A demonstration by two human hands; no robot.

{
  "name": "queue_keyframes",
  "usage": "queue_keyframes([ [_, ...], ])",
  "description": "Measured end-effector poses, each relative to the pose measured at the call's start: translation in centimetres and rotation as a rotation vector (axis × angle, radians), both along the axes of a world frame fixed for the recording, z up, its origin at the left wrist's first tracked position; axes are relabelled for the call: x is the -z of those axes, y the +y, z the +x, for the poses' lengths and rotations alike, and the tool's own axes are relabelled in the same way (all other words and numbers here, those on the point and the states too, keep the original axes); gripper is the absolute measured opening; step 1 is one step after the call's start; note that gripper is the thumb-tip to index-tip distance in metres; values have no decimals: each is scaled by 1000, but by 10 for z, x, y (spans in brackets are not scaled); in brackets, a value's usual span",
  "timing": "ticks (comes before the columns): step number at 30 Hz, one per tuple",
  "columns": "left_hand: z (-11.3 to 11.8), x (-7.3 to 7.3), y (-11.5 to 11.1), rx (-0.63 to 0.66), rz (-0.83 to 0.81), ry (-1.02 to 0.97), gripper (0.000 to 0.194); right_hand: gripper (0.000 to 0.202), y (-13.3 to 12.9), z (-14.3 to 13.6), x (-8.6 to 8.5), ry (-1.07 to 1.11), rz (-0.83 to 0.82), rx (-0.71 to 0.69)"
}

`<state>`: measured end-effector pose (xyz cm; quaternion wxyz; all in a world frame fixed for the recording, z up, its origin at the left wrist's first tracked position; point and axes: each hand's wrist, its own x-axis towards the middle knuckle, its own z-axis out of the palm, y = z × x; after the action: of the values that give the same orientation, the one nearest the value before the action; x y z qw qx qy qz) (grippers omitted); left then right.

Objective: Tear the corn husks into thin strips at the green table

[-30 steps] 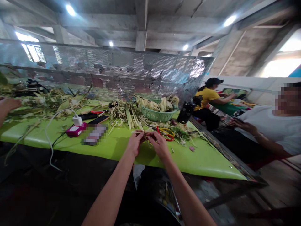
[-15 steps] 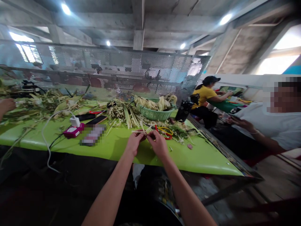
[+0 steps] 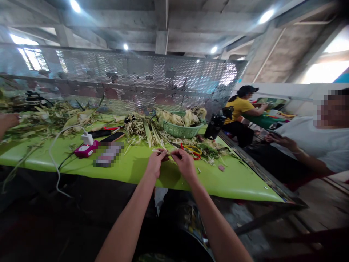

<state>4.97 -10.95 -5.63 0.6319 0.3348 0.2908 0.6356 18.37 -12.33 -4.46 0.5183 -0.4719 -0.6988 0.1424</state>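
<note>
My left hand [image 3: 156, 162] is closed in a pinch over the front of the green table. Pale plant strips [image 3: 160, 150], which look like dried corn husk, stick out between its fingers. Just to the right, my right hand [image 3: 183, 162] is closed too, thumb and fingertips pinching the near end of the same thin piece. The fingertips almost meet, and they hide most of the piece. Beyond my right hand lie scissors or pliers with red and yellow handles [image 3: 195, 150].
A green basket [image 3: 181, 131] of husks stands behind, beside loose husk strips [image 3: 148, 133] and a black container [image 3: 215, 126]. On the left are a magenta power block [image 3: 86, 148], phones [image 3: 112, 137] and a co-worker's hand [image 3: 8, 122]. Two people sit at the right.
My right hand has drawn slightly away from the left, and its fingers have shifted on the strip. Fewer pale strips stand up above my fingers. The view has tilted slightly.
</note>
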Motion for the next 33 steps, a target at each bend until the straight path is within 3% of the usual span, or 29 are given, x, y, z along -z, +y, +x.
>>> queue_keyframes([
  [12, -1, -7, -6, 124, 12, 56, 34, 33, 6, 8, -4, 350, -286, -133],
  [20, 0, -8, -8, 218, -11, 93, 26, 26, 2, 7, -7, 493, -257, -148],
  [28, -1, -11, -12, 294, 54, 178, 25, 22, 1, 5, -9, 431, -177, -42],
  [33, -1, -13, -12, 228, 16, 130, 31, 27, 1, 4, -8, 401, -209, -54],
])
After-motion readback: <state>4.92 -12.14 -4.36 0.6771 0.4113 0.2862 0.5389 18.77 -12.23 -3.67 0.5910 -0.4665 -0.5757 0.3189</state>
